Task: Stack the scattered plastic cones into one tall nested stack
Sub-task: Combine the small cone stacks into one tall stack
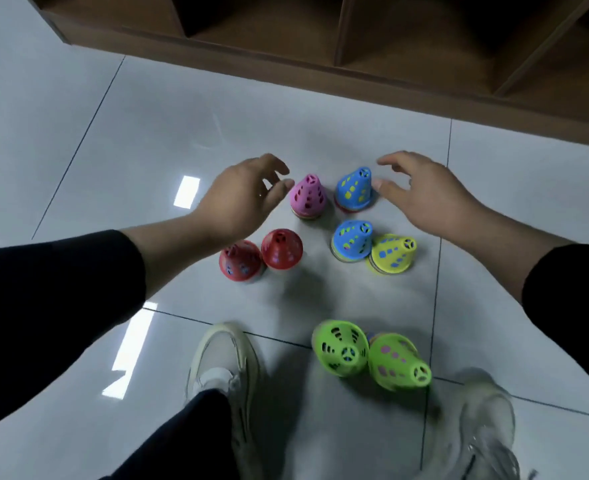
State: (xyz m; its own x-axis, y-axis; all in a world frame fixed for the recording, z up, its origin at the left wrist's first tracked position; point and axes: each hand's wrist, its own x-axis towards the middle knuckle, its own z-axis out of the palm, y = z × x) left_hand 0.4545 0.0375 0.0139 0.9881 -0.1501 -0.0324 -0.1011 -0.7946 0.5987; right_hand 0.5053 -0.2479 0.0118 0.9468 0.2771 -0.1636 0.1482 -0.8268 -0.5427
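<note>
From the head view I have both hands out over the pale tiled floor (147,133), and neither holds anything. My left hand (243,195) has its fingers spread and loosely curved, the thumb tip just beside the pink perforated plastic cone (308,195), which lies at about three o'clock from that hand. My right hand (421,195) is likewise spread, its thumb close to the far blue perforated plastic cone (353,188), at nine o'clock from it. I cannot tell whether either thumb is touching yet.

Both cones stand upright on their wide rims, long axis vertical, side by side and a little apart. Coloured edges show under each rim, so I judge each already sits on a few nested ones.

Nearer me, at six o'clock from that pair, stand a second blue plastic cone (352,240) and a yellow plastic cone (393,252), touching. At about eight o'clock, two red plastic cones (281,249) stand close together under my left forearm. Nearest my pale shoes (222,375), two green plastic cones (341,348) lean together.

The coming move turns on this: each hand is nearer its own cone, pink for the left and blue for the right. I judge a pinch from the outer flank, then a straight lift along the vertical axis, would let one go down over the other. The frame is slightly blurred.

A brown wooden shelf unit (286,46) runs across at twelve o'clock.
</note>
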